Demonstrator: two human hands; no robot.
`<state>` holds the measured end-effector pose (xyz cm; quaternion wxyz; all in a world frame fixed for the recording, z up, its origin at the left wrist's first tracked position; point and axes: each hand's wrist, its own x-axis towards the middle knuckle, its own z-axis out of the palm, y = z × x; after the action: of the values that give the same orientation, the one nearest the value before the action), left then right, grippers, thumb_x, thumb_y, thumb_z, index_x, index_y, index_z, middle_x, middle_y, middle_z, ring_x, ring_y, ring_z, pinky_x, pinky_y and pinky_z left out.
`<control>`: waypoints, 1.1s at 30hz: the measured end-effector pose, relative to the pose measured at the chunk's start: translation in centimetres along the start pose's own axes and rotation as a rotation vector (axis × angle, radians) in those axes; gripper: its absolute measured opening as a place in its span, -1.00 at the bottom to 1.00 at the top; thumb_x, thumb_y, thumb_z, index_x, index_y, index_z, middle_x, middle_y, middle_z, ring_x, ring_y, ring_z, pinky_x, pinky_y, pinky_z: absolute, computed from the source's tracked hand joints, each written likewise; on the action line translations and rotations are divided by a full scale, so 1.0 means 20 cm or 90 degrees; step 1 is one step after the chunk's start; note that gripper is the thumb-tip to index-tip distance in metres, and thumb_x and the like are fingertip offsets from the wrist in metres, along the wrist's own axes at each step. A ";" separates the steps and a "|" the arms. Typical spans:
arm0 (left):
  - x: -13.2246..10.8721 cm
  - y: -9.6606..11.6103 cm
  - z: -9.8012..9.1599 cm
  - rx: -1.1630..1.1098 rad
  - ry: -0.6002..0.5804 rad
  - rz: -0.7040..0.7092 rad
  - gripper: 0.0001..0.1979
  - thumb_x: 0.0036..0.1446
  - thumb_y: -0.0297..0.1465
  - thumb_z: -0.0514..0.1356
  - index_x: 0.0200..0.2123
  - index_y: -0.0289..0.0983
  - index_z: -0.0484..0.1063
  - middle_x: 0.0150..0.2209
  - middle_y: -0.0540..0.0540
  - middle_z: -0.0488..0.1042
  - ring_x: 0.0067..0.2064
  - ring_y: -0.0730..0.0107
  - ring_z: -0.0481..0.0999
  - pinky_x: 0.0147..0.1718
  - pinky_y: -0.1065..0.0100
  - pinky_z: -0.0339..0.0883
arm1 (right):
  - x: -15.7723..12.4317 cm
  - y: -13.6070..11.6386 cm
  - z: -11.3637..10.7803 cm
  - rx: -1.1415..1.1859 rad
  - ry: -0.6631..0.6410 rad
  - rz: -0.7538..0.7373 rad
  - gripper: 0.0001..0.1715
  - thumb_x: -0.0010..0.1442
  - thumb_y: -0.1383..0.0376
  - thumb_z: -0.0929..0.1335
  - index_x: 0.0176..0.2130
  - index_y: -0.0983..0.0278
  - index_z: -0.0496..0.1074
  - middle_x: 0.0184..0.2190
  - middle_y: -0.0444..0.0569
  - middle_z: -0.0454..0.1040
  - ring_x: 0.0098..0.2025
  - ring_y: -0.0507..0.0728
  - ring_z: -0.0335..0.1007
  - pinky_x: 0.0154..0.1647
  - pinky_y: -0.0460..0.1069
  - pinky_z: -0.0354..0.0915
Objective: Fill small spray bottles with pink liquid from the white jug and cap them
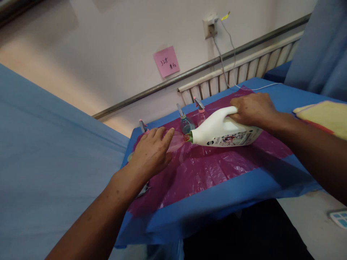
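Note:
My right hand [251, 108] is wrapped round the handle of a large white jug [227, 133], which is tipped onto its side with its green-rimmed mouth to the left. That mouth meets the opening of a clear pinkish bottle [176, 141]. Around the pink bottle is my left hand [155, 148], its palm side and part of the bottle hidden. Behind them stand a teal spray bottle [187, 124] and a clear one with a pink collar [201, 112]. Another spray head [142, 125] shows beyond my left hand. Magenta plastic sheeting [211, 169] lies underneath.
The sheeting covers part of a blue-clothed table [273, 95]. A yellow cloth [325, 115] lies at the right. White cables run from a wall socket [210, 28] above a radiator [217, 81]. A blue curtain [54, 162] hangs at the left, another [320, 54] at the right.

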<state>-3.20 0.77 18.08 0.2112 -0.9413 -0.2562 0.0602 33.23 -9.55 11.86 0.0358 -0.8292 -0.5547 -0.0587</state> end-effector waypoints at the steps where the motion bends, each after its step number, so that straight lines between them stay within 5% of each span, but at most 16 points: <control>1: 0.00 0.00 0.00 0.004 -0.004 -0.002 -0.21 0.31 -0.38 0.34 0.55 -0.28 0.24 0.45 -0.44 0.44 0.42 -0.33 0.47 0.37 -0.22 0.47 | 0.00 0.00 0.00 0.001 -0.001 -0.001 -0.42 0.46 -0.08 0.28 0.12 0.21 0.65 -0.02 0.20 0.72 -0.12 0.33 0.52 -0.19 0.13 0.02; 33: 0.04 0.02 -0.06 0.066 -0.045 0.004 -0.20 0.33 -0.43 0.29 0.59 -0.29 0.21 0.50 -0.43 0.40 0.43 -0.33 0.45 0.33 -0.18 0.47 | 0.00 0.00 0.00 -0.013 -0.004 -0.003 -0.39 0.45 -0.10 0.27 0.12 0.22 0.65 0.01 0.21 0.72 -0.13 0.31 0.51 -0.22 0.14 0.01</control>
<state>-2.08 0.35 19.03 0.2501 -0.9271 -0.2575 0.1075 33.28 -9.46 11.80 0.0252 -0.8284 -0.5562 -0.0616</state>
